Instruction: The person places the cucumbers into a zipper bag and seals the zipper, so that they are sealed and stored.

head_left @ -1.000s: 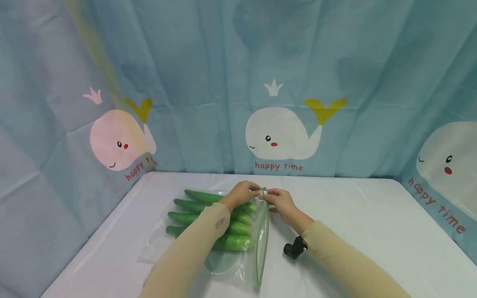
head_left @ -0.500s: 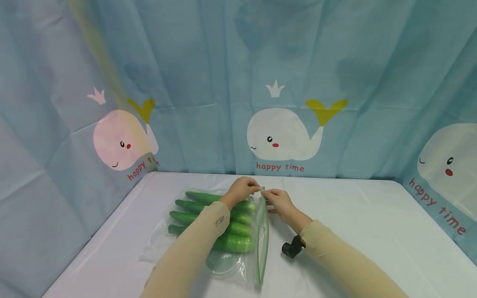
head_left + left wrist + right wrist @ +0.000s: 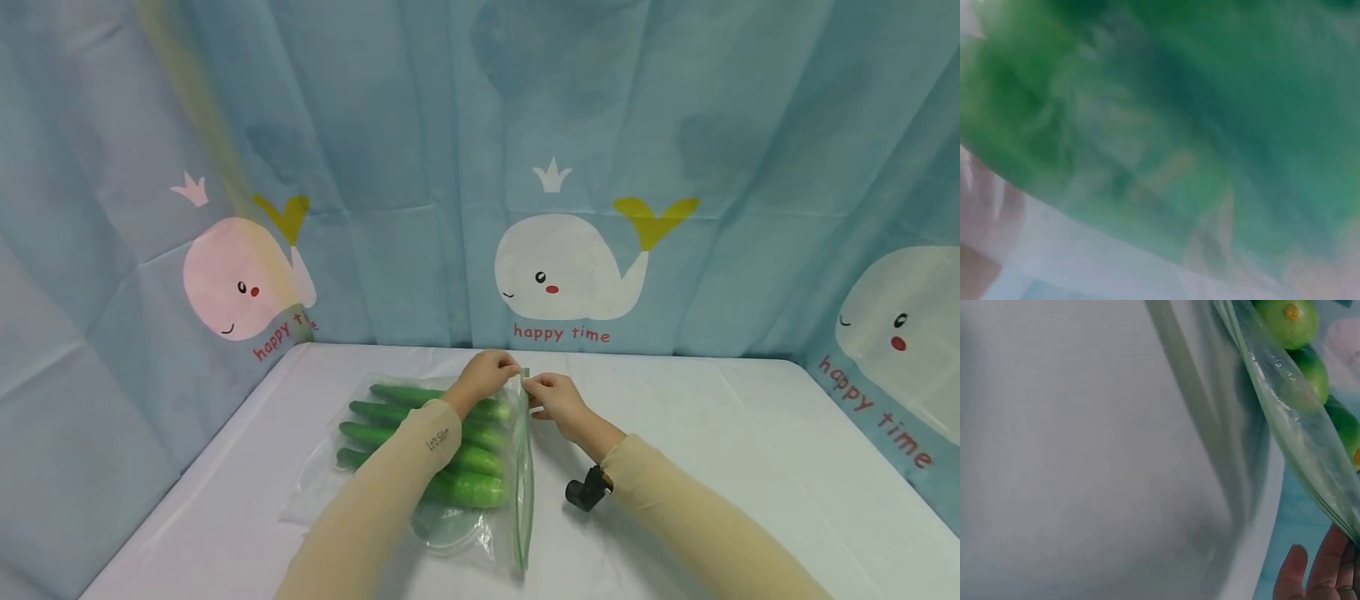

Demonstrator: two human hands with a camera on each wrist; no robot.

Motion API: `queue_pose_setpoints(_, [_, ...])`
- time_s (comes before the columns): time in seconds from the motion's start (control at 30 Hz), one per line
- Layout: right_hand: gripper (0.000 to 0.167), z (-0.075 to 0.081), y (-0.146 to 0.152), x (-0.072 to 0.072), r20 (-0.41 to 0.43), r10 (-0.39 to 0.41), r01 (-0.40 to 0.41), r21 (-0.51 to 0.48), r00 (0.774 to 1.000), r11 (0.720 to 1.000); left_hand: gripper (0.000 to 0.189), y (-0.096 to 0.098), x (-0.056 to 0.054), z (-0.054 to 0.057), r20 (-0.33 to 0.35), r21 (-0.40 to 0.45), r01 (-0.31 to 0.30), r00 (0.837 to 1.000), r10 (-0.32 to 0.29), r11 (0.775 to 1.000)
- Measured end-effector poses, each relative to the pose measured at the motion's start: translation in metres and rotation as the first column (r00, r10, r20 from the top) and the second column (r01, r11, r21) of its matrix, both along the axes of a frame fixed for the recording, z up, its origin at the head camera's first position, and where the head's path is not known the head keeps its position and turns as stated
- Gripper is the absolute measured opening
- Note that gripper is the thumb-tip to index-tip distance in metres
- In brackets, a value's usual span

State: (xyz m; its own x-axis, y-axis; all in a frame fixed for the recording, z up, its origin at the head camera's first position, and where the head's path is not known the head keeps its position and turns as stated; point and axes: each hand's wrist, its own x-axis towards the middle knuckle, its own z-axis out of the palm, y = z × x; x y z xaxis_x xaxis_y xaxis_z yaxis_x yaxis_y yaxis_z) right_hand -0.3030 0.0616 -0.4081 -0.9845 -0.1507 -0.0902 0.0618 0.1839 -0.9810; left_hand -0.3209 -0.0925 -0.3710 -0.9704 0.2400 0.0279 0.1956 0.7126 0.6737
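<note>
A clear zip-lock bag (image 3: pixel 491 537) lies on the table with several cucumbers (image 3: pixel 468 490) side by side inside it. Its green-edged mouth (image 3: pixel 522 483) faces right; the edges meet near the far corner and stand slightly apart lower down. My left hand (image 3: pixel 483 375) pinches the bag by that far corner. Just to the right, my right hand (image 3: pixel 558 402) pinches the green zip strip between thumb and fingers. The right wrist view shows cucumber ends (image 3: pixel 1316 375) behind the zip strip (image 3: pixel 1285 437). Blurred green fills the left wrist view.
A white-covered table (image 3: pixel 712 450) extends to both sides of the bag. Behind it hangs a blue curtain (image 3: pixel 420 167) printed with whales. A black wrist camera (image 3: pixel 588 489) sits at the right sleeve cuff. A round shape (image 3: pixel 447 529) shows under or in the bag.
Both hands have shifted slightly away from me and to the left at the bag's far corner. The edges of the mouth there have come together.
</note>
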Motion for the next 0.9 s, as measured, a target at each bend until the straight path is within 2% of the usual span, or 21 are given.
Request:
queue_pose_setpoints(0.17, [0.022, 0.001, 0.001, -0.001, 0.003, 0.009, -0.009, 0.025, 1.0, 1.0, 0.022, -0.002, 0.002, 0.005, 0.011, 0.019, 0.05, 0.999, -0.05, 0.999])
queue_pose_setpoints(0.23, [0.022, 0.001, 0.001, -0.001, 0.01, 0.013, -0.013, 0.028, 1.0, 1.0, 0.021, 0.0, 0.003, 0.005, 0.01, 0.027, 0.053, 0.999, -0.053, 0.998])
queue_pose_setpoints(0.33, [0.022, 0.001, 0.002, 0.0, 0.004, 0.026, -0.026, 0.031, 1.0, 0.999, 0.026, 0.004, 0.003, 0.002, -0.004, 0.022, 0.029, 1.0, -0.029, 0.999])
queue_pose_setpoints(0.47, [0.022, 0.002, 0.002, 0.003, 0.012, 0.052, -0.052, 0.046, 0.999, 0.998, 0.021, 0.007, 0.003, 0.0, -0.002, 0.017, -0.048, 0.999, 0.048, 0.999])
queue_pose_setpoints(0.53, [0.022, 0.001, 0.002, 0.004, 0.03, 0.069, -0.07, 0.058, 0.997, 0.996, 0.019, 0.005, 0.003, -0.001, 0.006, 0.024, -0.063, 0.998, 0.063, 0.998])
queue_pose_setpoints(0.6, [0.022, 0.0, 0.002, 0.005, 0.041, 0.075, -0.077, 0.067, 0.996, 0.995, 0.019, 0.001, 0.003, -0.001, 0.01, 0.052, -0.048, 0.999, 0.048, 0.997])
queue_pose_setpoints(0.77, [0.022, 0.002, 0.004, 0.005, 0.029, 0.049, -0.051, 0.072, 0.998, 0.996, 0.028, -0.005, 0.004, -0.003, 0.05, 0.155, 0.04, 0.998, -0.049, 0.987])
queue_pose_setpoints(0.9, [0.022, 0.003, 0.006, 0.006, 0.024, 0.058, -0.059, 0.083, 0.998, 0.995, 0.033, -0.004, 0.005, -0.005, 0.077, 0.203, 0.02, 0.996, -0.037, 0.979])
